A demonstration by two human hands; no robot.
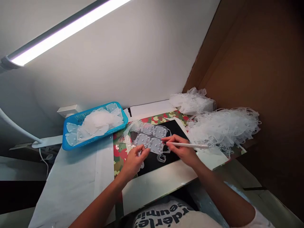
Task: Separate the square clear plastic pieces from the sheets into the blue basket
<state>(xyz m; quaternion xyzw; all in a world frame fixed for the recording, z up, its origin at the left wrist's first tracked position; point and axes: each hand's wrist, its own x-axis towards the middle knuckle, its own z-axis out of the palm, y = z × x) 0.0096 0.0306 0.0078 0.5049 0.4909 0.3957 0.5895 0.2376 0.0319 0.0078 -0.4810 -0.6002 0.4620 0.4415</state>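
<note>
In the head view, one translucent, knobbly sheet (156,145) lies on one black mat (152,165). The right hand (185,154) pinches one slim white stick (195,145); the left hand (135,159) curls at the sheet's near edge, its exact grip unclear. Two filmy, tangled heaps (224,128) sit rightward; one blue perforated basket (92,139) holds whitish pieces (101,122).

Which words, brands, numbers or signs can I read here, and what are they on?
"ordérle" and "seumin", or close to it: dark letters on the person's shirt; both are bent by folds and partly cut off, so the full wording cannot be read.
No other text can be made out, including on the clear molded sheet and the blue basket.
</note>
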